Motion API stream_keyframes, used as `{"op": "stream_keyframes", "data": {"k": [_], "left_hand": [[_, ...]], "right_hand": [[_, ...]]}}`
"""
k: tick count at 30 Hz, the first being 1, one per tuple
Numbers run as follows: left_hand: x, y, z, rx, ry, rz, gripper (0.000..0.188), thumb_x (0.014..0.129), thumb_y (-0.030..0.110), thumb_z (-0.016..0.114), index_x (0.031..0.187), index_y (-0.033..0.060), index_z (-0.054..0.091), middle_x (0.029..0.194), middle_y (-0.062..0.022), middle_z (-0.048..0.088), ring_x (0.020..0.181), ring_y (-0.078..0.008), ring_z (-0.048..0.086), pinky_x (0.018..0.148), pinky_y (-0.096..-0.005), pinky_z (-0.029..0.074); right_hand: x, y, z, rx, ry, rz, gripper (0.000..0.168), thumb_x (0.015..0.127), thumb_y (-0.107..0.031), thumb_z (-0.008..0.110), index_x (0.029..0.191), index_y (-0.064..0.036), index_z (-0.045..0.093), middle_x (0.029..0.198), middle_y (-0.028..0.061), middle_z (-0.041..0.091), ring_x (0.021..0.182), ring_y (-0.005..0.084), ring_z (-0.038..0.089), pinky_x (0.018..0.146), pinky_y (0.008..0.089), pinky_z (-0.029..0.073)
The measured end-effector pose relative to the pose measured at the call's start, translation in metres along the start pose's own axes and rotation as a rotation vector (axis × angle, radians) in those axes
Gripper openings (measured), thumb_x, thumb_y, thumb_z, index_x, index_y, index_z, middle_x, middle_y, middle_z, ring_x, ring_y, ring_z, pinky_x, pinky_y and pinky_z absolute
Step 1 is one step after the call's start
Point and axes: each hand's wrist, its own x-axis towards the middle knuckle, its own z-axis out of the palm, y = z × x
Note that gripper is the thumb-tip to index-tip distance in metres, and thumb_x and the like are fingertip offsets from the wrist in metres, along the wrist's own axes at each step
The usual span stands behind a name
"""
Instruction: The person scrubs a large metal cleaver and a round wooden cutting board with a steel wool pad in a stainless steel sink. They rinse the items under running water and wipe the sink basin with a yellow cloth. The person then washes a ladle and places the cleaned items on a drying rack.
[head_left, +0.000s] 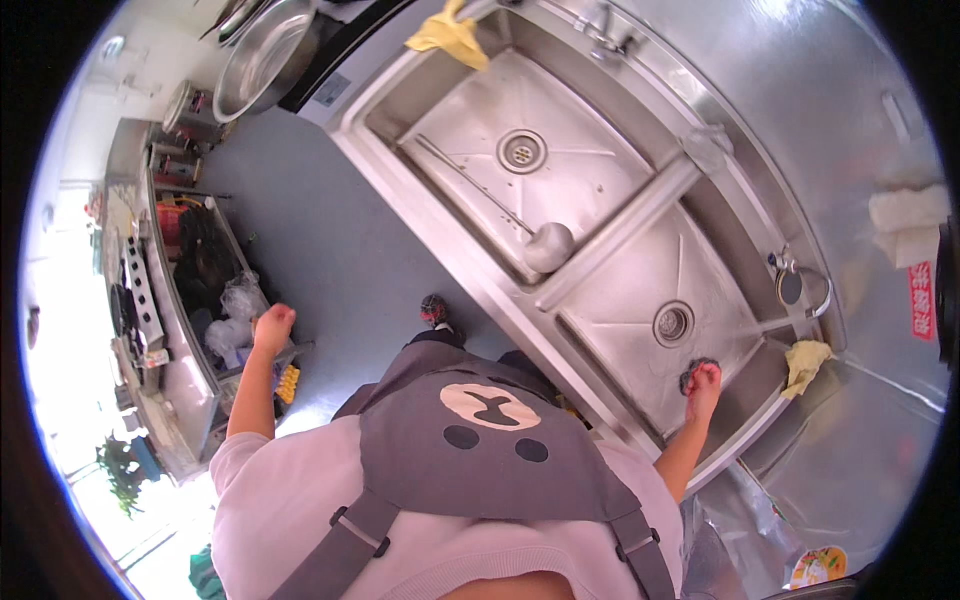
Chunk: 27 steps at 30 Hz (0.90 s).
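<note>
My right hand is low in the near basin of a stainless steel double sink, with its fingers closed on a dark scouring pad. Beside it is the round drain. A stream of water runs into this basin from the gooseneck faucet. Off to the other side, away from the sink, my left hand is held over the floor with curled fingers and nothing visible in it. In the far basin lies a long-handled metal ladle, its bowl against the divider.
Yellow cloths hang over the sink rim at the far end and near end. Another faucet stands at the back. Left of me is a metal shelf unit with plastic bags. A large metal bowl is beyond the floor.
</note>
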Motion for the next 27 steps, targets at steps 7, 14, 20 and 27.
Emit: {"op": "stream_keyframes", "data": {"k": [7,14,20,27], "left_hand": [[0.028,-0.279,0.082,0.227,-0.441,0.022,0.013,0.069,0.017,0.059,0.074,0.0051,0.06,0.075,-0.0122,0.062,0.078,-0.0289,0.06,0.064,-0.0392,0.049],[-0.01,-0.372,0.121,-0.848,-0.338,-0.823,0.026,0.082,0.031,0.048,0.08,0.0056,0.054,0.071,-0.0068,0.057,0.052,-0.0206,0.058,0.042,-0.0332,0.046],[-0.009,-0.383,0.144,-0.998,-0.301,-0.954,0.024,0.081,0.03,0.049,0.08,0.0065,0.054,0.069,-0.0055,0.056,0.052,-0.0188,0.056,0.042,-0.0315,0.044],[0.043,-0.372,0.107,-0.801,-0.319,-0.724,0.021,0.081,0.028,0.05,0.081,0.0075,0.054,0.067,-0.0041,0.054,0.052,-0.0168,0.054,0.042,-0.0296,0.042]], "right_hand": [[0.057,0.091,0.029,-1.086,0.316,-0.279,0.015,0.071,-0.004,0.048,0.084,-0.012,0.049,0.062,0.0007,0.049,0.044,0.01,0.043,0.038,0.0229,0.034],[-0.037,-0.059,0.33,-0.274,-0.03,-0.297,0.01,0.077,-0.008,0.049,0.086,-0.012,0.049,0.062,-0.001,0.048,0.043,0.0062,0.039,0.033,0.019,0.028],[-0.058,-0.174,0.593,-0.171,-0.423,-0.439,0.013,0.079,-0.008,0.05,0.092,-0.006,0.053,0.068,-0.0011,0.049,0.047,0.0047,0.04,0.038,0.0162,0.03],[-0.006,-0.339,0.863,-0.044,-0.597,-0.61,0.026,0.081,-0.012,0.054,0.106,-0.004,0.054,0.085,0.0039,0.059,0.069,0.0107,0.056,0.06,0.0221,0.045]]}}
